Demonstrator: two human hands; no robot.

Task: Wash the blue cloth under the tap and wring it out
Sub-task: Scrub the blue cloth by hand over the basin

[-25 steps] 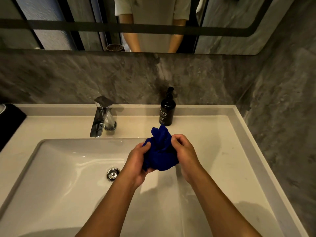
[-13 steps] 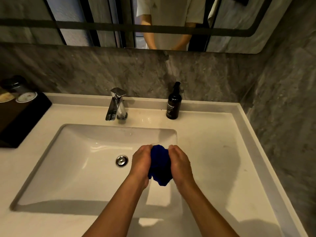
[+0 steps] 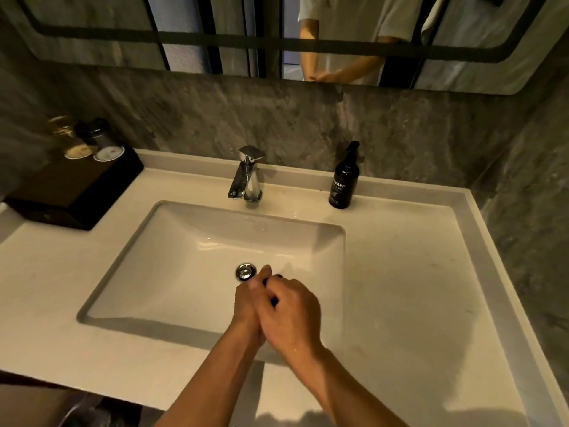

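Both hands are pressed tightly together over the front right part of the white sink basin (image 3: 172, 272). My right hand (image 3: 289, 312) lies over my left hand (image 3: 246, 306). The blue cloth (image 3: 274, 301) is squeezed between them, and only small dark blue slivers show between the fingers. The chrome tap (image 3: 248, 175) stands at the back rim of the sink. No water stream is visible from it. The round metal drain (image 3: 246, 271) sits just beyond my fingertips.
A black pump bottle (image 3: 344, 180) stands on the counter right of the tap. At the back left sits a dark box (image 3: 77, 192) with two small jars (image 3: 92, 140) on it. A mirror hangs above the grey stone wall. The white counter (image 3: 415, 288) extends to the right.
My hands have closed fully around the cloth and moved down toward the drain, so the blue bundle is now almost hidden. The view has pulled back and shifted left.
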